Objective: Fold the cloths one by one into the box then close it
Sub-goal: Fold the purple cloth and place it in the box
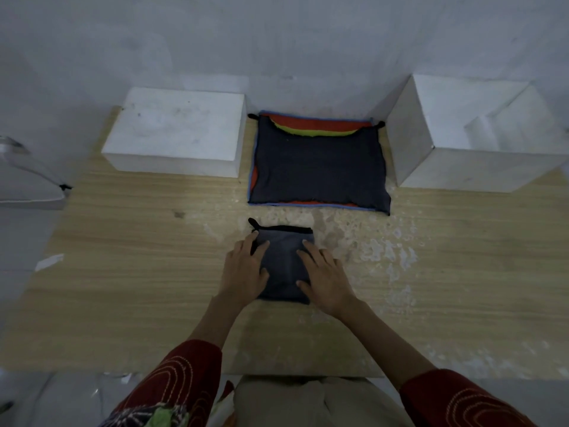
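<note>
- A stack (318,167) of flat cloths lies at the back middle of a wooden table (123,272), against a pale wall (277,41). The top cloth is dark, and red, yellow-green and blue edges show beneath it.
- A folded cloth (281,257), grey and roughly square, lies on the table just in front of the stack, with a strip of bare wood between them.
- A small black loop (254,224) sticks out from the corner of the folded cloth nearest the stack, on its left side.
- The left hand (243,269) lies flat on the left part of the folded cloth. Its fingers are straight and point toward the stack, gripping nothing.
- The right hand (323,275) lies flat on the right part in the same way, palm down and fingers straight, pressing and not grasping.
- A white box (480,167) stands just right of the stack, open at the top, with a flap showing inside. No cloth is visible in it.
- A closed white block (175,131), lower and wider, sits just left of the stack.
- Pale worn patches (385,254) mark the wood in front of the stack and to its right.
- Red sleeves (181,383) with stitched curved lines cover both forearms, at the table edge farthest from the stack.
</note>
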